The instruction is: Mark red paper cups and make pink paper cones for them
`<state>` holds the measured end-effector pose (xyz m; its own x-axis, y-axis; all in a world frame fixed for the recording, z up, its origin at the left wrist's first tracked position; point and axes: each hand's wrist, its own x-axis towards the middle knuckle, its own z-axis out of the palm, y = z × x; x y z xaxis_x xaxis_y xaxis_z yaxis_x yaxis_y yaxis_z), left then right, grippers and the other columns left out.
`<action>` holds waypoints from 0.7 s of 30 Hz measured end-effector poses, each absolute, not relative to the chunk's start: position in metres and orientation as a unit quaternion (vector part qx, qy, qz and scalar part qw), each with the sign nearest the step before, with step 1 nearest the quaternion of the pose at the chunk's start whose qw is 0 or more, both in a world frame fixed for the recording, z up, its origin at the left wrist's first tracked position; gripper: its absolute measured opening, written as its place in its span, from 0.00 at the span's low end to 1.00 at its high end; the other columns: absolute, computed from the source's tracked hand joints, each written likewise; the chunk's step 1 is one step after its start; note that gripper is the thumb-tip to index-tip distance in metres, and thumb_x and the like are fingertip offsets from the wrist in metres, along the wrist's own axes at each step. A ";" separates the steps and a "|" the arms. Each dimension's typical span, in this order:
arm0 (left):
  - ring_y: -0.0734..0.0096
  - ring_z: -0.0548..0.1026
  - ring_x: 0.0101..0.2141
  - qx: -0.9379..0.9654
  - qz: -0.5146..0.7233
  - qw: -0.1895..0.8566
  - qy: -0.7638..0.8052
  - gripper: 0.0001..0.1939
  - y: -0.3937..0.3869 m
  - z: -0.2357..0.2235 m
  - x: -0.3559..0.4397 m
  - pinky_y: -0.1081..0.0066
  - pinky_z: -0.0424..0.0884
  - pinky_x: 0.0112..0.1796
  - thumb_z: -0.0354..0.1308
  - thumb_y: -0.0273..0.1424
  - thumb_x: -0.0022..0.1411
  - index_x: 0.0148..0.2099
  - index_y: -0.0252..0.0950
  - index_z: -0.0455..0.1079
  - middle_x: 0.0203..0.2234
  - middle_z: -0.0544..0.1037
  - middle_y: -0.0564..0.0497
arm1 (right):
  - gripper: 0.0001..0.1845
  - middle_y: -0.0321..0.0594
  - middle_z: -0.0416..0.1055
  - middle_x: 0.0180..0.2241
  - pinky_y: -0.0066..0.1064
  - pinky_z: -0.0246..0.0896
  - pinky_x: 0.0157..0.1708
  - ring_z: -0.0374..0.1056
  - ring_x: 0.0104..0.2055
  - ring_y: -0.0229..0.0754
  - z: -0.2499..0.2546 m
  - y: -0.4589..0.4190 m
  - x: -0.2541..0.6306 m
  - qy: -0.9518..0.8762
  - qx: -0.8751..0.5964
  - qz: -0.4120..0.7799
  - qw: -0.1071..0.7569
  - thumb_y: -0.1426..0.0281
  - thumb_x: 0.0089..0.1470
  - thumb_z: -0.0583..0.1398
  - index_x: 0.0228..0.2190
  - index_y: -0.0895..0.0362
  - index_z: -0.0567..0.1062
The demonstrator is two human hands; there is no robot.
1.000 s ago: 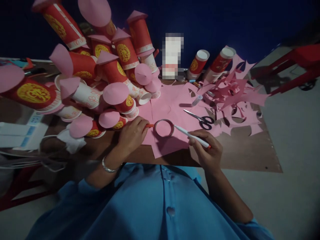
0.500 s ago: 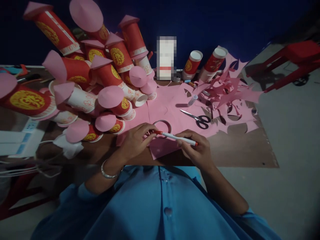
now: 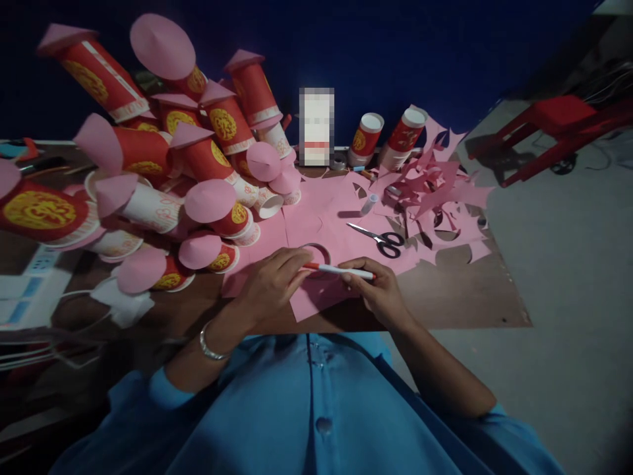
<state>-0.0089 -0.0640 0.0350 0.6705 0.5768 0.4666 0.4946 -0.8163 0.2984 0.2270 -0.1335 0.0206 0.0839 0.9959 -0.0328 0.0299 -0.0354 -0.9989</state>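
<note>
A white marker pen with a red cap [image 3: 341, 270] lies level between my two hands, above the pink paper. My left hand [image 3: 274, 280] is closed on its red cap end. My right hand [image 3: 378, 290] pinches the white barrel near its other, red-tipped end. Just behind the pen, a ring-shaped roll of tape [image 3: 321, 249] rests on the pink paper sheets [image 3: 316, 204]. To the right of the roll lie scissors with black handles [image 3: 386, 243], their blades pointing left. A small pale stick-like tube [image 3: 369, 203] stands beyond them.
Several red paper-cup rockets with pink cone tops [image 3: 212, 198] crowd the table's left side. Pink paper scraps [image 3: 440, 191] pile up at the right, near two red cups [image 3: 366, 138]. A blurred-out upright panel [image 3: 316, 125] stands at the back. A red stool [image 3: 558, 119] is beyond the table.
The view has shifted slightly, so the table things appear further left and a little lower. Both hands keep hold of the marker pen, which now looks more level.
</note>
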 end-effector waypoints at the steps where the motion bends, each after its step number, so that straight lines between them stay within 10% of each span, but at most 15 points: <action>1: 0.61 0.80 0.54 0.908 0.268 0.069 0.313 0.18 -0.062 0.035 -0.008 0.61 0.79 0.54 0.58 0.28 0.74 0.63 0.36 0.68 0.55 0.81 0.42 | 0.11 0.38 0.81 0.31 0.31 0.72 0.32 0.75 0.31 0.40 0.021 -0.128 0.236 -0.518 -0.548 0.434 0.494 0.61 0.60 0.67 0.40 0.53 0.83; 8: 0.51 0.73 0.62 0.894 0.165 0.074 0.409 0.25 -0.051 0.029 -0.014 0.52 0.72 0.62 0.60 0.37 0.72 0.66 0.34 0.66 0.63 0.75 0.37 | 0.09 0.46 0.83 0.42 0.39 0.72 0.43 0.79 0.43 0.50 0.007 -0.084 0.313 -0.694 -0.633 0.050 0.340 0.68 0.64 0.60 0.43 0.54 0.81; 21: 0.50 0.74 0.58 0.890 0.132 0.166 0.404 0.31 -0.051 0.019 -0.010 0.51 0.73 0.58 0.67 0.39 0.66 0.67 0.41 0.64 0.59 0.77 0.42 | 0.14 0.49 0.81 0.45 0.38 0.67 0.50 0.74 0.48 0.51 0.003 -0.073 0.351 -0.742 -0.657 -0.028 0.130 0.73 0.67 0.55 0.48 0.59 0.79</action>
<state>-0.0098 -0.0508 0.0194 0.6388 0.7628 0.1006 0.6753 -0.6185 0.4019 0.3505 -0.0726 0.0032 -0.1018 0.9679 0.2298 0.9826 0.1339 -0.1285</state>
